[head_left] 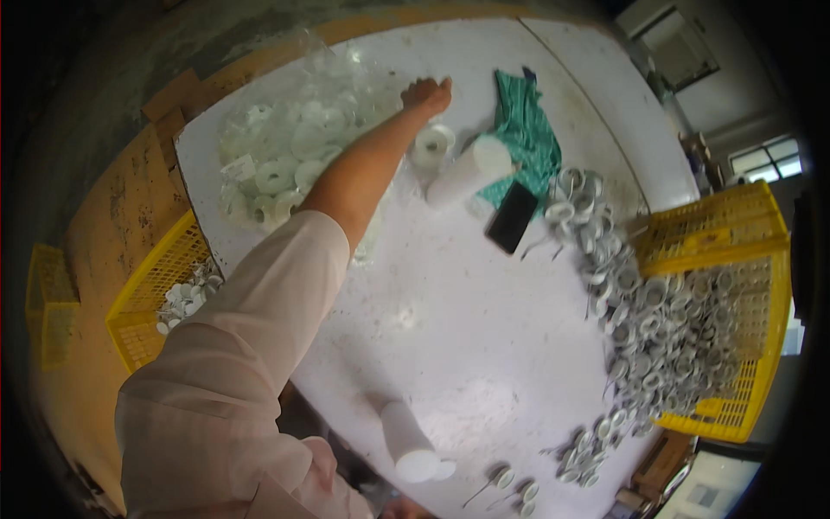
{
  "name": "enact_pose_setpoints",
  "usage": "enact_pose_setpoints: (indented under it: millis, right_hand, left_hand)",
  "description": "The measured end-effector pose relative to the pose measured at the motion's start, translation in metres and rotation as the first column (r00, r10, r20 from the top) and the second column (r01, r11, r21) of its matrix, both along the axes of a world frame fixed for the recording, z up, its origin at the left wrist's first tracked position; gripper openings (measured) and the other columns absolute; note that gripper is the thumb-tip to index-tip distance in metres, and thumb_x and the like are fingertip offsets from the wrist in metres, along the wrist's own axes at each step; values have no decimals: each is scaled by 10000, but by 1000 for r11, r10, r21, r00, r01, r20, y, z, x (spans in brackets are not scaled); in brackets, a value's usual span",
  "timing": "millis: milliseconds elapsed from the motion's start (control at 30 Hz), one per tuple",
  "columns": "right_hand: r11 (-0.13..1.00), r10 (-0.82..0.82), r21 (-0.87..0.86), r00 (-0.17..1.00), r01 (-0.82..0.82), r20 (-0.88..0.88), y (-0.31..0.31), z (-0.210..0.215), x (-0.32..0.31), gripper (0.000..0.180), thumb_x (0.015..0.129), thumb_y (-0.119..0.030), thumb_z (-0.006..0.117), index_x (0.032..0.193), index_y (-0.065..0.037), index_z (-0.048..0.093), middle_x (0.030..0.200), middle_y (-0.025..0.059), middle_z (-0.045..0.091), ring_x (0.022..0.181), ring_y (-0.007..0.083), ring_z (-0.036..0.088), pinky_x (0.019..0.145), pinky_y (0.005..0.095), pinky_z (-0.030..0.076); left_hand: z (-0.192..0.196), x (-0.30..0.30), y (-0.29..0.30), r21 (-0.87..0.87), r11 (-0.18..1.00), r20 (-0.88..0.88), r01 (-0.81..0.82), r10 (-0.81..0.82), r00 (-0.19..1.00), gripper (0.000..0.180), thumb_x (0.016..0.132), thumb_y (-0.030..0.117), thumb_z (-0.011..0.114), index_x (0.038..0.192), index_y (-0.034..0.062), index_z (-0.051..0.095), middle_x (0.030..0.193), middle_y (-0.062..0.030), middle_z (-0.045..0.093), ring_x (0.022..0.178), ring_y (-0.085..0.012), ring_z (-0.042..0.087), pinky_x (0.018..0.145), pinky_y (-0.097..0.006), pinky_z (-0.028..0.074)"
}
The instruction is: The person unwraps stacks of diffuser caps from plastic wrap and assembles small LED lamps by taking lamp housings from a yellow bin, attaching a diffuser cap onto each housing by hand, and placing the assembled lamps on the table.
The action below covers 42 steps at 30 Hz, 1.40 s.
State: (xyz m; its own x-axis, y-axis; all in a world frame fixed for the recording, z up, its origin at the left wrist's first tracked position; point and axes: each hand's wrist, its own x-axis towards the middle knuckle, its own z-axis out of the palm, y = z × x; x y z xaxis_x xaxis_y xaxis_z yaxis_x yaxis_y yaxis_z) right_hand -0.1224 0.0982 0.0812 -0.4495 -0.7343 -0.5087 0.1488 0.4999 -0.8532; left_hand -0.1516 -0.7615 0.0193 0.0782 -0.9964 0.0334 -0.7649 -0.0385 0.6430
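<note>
My left arm reaches across the white table to its far side. My left hand [426,97] is closed there, beside the edge of a clear plastic bag [350,73]; whatever it may hold is hidden. Several white rings [275,176] show through the bag. Just below that hand sits a white ring-shaped piece [431,147], with a white cylinder [471,170] to its right. At the lower edge only a sliver of my right hand [403,508] appears, its fingers hidden. Another white cylinder [406,443] is near it on the table, with a small white round piece against its end.
A green cloth [527,125] and a black phone [513,217] lie right of the far cylinder. Many grey-white round parts with wire leads [666,337] spill from a yellow crate [765,346] at right. A second yellow crate [138,294] with white parts stands left, beyond the table edge.
</note>
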Motion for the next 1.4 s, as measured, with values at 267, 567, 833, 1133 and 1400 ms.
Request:
enact_pose_setpoints:
  millis: [267,567,833,1133,1400]
  right_hand:
    - [922,-362,67,910,381,-202,-64,48,-30,361,811,-6,650,1158,9,552,985,46,587,861,107,556,778,244,453]
    - [887,-179,-459,870,-60,-460,-99,-12,-43,781,668,44,697,1370,-20,361,1196,164,513,1056,236,530,840,339,462]
    - [825,-193,-522,761,-215,-619,-168,13,-36,1112,588,-115,860,1452,-91,160,1334,198,415,1240,325,431,964,442,426]
    - [853,-23,-451,844,-263,-535,-209,-8,-38,1020,619,-137,842,1425,-77,219,1272,160,506,1198,311,492,976,419,437]
    - [861,-4,-455,892,-226,-451,-218,-16,-34,859,658,-137,804,1349,-64,298,1209,127,513,1120,261,518,944,395,441]
  left_hand:
    - [73,34,196,-373,835,-636,403,-547,545,355,919,285,547,1083,-24,612,962,-90,651,881,-169,597,817,-296,470]
    - [-5,149,531,-317,548,-751,774,-643,148,1005,626,351,841,1378,-14,283,1382,-194,400,1313,-338,357,1089,-463,283]
    - [-13,109,584,-195,734,-489,651,-648,584,1050,551,294,869,1392,51,290,1368,-161,431,1239,-319,451,1033,-399,393]
    - [-22,82,589,-202,840,-534,503,-525,662,846,612,358,830,1275,61,397,1185,-147,564,1091,-291,571,915,-398,476]
    - [1,82,592,-65,856,-571,513,-454,684,741,656,358,794,1233,45,450,1158,-154,586,1071,-297,584,897,-398,479]
